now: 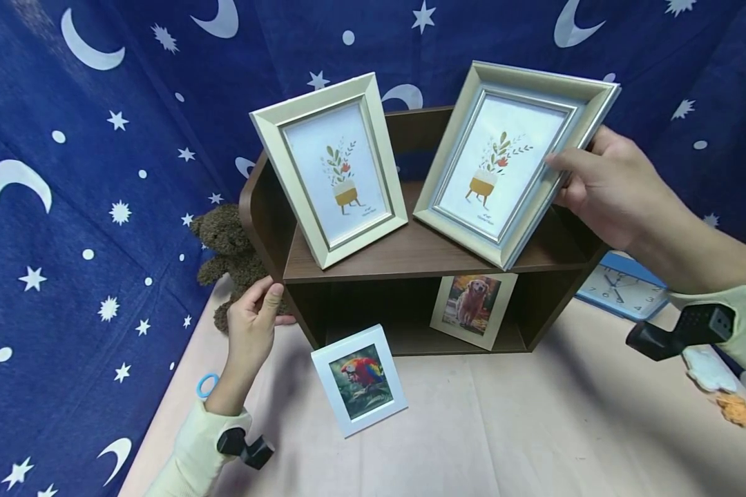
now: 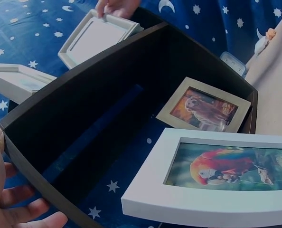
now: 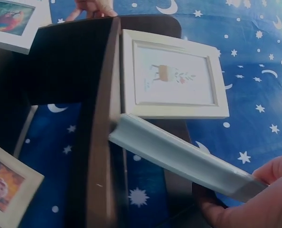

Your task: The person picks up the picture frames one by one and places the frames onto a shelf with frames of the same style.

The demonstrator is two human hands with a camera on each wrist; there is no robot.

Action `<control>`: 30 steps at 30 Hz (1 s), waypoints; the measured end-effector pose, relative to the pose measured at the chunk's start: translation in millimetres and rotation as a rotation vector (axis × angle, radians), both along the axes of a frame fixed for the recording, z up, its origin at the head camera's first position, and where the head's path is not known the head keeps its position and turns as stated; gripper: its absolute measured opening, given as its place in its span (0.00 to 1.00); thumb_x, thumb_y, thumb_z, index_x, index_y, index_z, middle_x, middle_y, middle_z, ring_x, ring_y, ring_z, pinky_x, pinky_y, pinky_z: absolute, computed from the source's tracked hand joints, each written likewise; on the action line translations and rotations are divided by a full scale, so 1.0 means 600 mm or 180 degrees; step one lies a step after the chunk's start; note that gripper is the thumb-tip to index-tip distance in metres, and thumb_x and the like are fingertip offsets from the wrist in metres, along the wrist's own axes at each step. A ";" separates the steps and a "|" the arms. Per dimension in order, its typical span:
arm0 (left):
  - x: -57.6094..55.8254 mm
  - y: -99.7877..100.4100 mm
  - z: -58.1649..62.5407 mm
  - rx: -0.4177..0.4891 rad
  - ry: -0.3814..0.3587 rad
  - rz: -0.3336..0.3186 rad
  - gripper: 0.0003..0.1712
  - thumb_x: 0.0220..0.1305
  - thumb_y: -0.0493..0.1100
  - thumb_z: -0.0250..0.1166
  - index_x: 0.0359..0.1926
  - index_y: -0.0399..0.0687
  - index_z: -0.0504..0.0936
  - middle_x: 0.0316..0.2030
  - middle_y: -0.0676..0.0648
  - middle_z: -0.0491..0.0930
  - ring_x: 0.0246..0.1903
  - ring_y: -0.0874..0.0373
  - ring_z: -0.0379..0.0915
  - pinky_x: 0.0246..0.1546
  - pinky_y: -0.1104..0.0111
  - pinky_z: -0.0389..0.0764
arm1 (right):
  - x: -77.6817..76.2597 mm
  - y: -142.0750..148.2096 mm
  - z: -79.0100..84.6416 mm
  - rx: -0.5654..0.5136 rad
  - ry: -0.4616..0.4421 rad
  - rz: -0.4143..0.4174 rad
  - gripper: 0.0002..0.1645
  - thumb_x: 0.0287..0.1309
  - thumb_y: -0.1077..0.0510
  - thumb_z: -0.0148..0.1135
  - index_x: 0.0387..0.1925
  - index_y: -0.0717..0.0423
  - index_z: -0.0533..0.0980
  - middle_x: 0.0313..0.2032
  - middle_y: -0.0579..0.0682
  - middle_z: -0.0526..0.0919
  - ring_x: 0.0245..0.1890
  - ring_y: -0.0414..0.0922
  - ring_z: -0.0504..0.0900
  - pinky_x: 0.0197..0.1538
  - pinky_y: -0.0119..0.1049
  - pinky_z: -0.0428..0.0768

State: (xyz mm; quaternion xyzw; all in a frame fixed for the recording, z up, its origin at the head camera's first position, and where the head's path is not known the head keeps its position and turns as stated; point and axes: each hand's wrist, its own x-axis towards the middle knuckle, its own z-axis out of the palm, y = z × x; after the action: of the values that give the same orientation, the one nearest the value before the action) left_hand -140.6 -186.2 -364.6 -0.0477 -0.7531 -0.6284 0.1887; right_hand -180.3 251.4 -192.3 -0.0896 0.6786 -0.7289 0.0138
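My right hand (image 1: 615,186) grips the right edge of a silvery picture frame (image 1: 497,159), thumb on its front and fingers behind. The frame leans back, its lower edge at the upper shelf. Left of it, a cream picture frame (image 1: 332,169) with the same potted-plant print stands tilted on that shelf. My left hand (image 1: 251,328) touches the side of the dark brown shelf unit (image 1: 373,273), fingers loosely spread along the outer panel in the left wrist view. Near that hand, a white frame with a parrot picture (image 1: 360,379) stands at the unit's front.
A frame with a dog picture (image 1: 472,310) leans in the lower compartment. Behind the left panel sits a brown teddy bear (image 1: 226,248). A blue clock (image 1: 622,286) lies to the right, with white and orange soft items (image 1: 736,408) nearer. A starry blue cloth (image 1: 99,228) hangs behind.
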 end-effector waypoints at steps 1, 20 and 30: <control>0.000 0.000 0.000 0.0003 0.0004 -0.0004 0.17 0.74 0.42 0.58 0.56 0.37 0.82 0.41 0.56 0.85 0.38 0.64 0.85 0.27 0.58 0.89 | 0.001 0.000 -0.004 -0.0021 -0.0018 0.0031 0.42 0.75 0.61 0.50 0.79 0.39 0.41 0.81 0.43 0.43 0.80 0.54 0.45 0.78 0.60 0.39; 0.003 0.001 -0.004 -0.0038 0.0019 0.0011 0.17 0.74 0.42 0.58 0.57 0.36 0.81 0.40 0.60 0.84 0.38 0.68 0.83 0.27 0.62 0.90 | 0.055 0.018 -0.055 0.0015 -0.0137 0.0109 0.46 0.69 0.69 0.55 0.78 0.47 0.43 0.71 0.55 0.63 0.63 0.45 0.76 0.47 0.31 0.89; 0.004 -0.001 -0.001 -0.0095 0.0008 0.0033 0.18 0.75 0.43 0.57 0.57 0.36 0.81 0.40 0.62 0.83 0.39 0.69 0.83 0.28 0.62 0.90 | 0.129 0.062 -0.108 -0.0113 0.0118 0.0221 0.36 0.71 0.73 0.46 0.73 0.51 0.50 0.63 0.48 0.75 0.54 0.44 0.85 0.50 0.33 0.89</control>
State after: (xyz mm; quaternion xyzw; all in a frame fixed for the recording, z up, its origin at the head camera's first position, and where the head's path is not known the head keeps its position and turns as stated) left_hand -138.3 -186.6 -365.4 -0.0473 -0.7624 -0.6161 0.1922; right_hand -102.8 288.7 -257.3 -0.1268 0.6622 -0.7381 0.0250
